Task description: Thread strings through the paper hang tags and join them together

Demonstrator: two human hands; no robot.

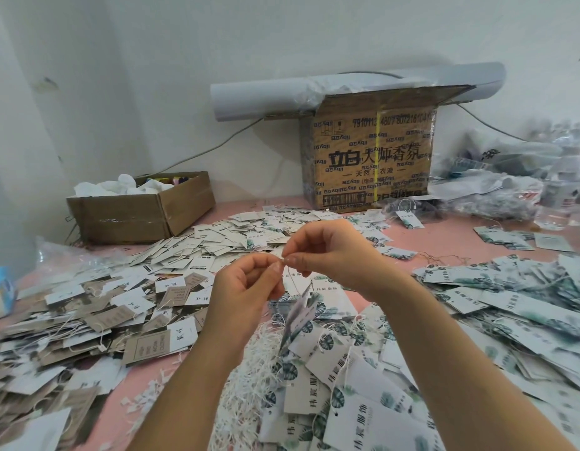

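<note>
While a thin white string (290, 278) is pinched between them, the left hand (246, 288) and the right hand (334, 255) are held close together above the middle of a pink tabletop (451, 232). The string is gripped by thumb and forefinger of each hand, with the fingertips almost touching and the remaining fingers loosely curled. From this pinch the string is led downward to a white paper hang tag with a green leaf print (301, 312), which is seen hanging tilted just below the hands (its outline is blurred, so the hole cannot be made out).

Directly beneath it a heap of loose white strings (259, 369) is spread on the table. Beside that heap, toward the near edge, a pile of leaf-printed white tags (357, 405) is laid, several with strings already through them, and a wider spread of the same tags (516, 304) is found to the right. On the left a mixed pile of brown and white card tags (87, 320) is scattered, and more white tags lie behind the hands.

Against the wall a tall brown cardboard carton with black printed characters (373, 157) is set, with a roll of white paper (275, 96) laid across its top. A low open cardboard box (139, 213) is placed at the left rear, and clear plastic bags (510, 180) are heaped at the right rear.
</note>
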